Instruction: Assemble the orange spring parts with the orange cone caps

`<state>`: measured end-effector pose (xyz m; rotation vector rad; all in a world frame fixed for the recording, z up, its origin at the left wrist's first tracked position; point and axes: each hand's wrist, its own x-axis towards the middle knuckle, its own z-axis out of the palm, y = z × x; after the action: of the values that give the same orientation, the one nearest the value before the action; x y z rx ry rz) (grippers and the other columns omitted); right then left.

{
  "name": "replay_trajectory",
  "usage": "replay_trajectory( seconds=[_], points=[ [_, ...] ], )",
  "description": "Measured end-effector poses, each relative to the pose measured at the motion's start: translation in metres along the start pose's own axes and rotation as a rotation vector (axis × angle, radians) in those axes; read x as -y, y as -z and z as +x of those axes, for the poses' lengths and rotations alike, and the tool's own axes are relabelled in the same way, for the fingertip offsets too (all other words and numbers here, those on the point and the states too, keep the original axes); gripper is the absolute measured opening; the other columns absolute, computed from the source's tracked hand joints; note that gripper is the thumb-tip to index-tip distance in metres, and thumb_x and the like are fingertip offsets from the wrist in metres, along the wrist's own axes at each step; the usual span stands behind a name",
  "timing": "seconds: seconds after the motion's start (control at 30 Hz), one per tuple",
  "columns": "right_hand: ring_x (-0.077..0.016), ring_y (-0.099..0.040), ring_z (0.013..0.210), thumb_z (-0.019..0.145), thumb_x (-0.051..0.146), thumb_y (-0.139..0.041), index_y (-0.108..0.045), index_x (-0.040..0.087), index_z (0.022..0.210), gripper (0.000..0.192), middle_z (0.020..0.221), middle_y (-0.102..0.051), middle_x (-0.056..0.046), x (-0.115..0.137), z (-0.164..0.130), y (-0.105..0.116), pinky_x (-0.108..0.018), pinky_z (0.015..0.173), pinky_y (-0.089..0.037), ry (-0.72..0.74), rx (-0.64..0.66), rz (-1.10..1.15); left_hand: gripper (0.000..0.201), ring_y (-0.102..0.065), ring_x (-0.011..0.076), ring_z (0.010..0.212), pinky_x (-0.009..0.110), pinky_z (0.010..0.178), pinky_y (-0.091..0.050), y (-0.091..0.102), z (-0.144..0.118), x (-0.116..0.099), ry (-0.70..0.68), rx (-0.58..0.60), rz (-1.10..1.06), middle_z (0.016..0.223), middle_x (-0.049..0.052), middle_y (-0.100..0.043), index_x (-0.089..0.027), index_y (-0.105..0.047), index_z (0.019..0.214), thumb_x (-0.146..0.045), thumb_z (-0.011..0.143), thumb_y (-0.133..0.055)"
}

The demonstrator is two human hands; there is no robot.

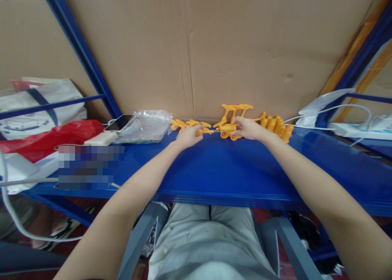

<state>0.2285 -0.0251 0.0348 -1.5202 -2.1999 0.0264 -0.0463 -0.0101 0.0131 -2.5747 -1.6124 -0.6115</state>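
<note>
Glossy orange plastic clips [277,126], hooked and ridged, lie in a row at the back of the smooth blue shelf [220,169]. Both arms reach straight out: left hand [189,136] fingers closed on one clip [196,126], right hand [248,128] pinching another [228,129].

The left hand [189,136] covers part of the small orange plastic piece [200,129] it grips, so its shape cannot be told. The right hand [248,128] hides the near side of the orange plastic clip cluster [228,129]. Left of the left hand, a pixelated blurred patch [88,167] masks the blue bench [220,169]. Both forearms are cut off at the bottom edge.
</note>
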Motion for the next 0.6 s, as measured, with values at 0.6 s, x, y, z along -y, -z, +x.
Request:
replay_trajectory(
  seconds=[0.6],
  points=[
    [-0.0223, -0.069, 0.080, 0.081, 0.021, -0.077, -0.067, 0.020, 0.111, 0.032, 0.093, -0.075, -0.006, -0.019, 0.006, -0.007, -0.035, 0.076, -0.055, 0.046, -0.005, 0.016, 0.041, -0.073, 0.0284, 0.095, 0.037, 0.086, -0.056, -0.003, 0.003, 0.007, 0.021, -0.031, 0.031, 0.104, 0.009, -0.078, -0.021, -0.069, 0.130, -0.026, 0.091, -0.062]
  ],
)
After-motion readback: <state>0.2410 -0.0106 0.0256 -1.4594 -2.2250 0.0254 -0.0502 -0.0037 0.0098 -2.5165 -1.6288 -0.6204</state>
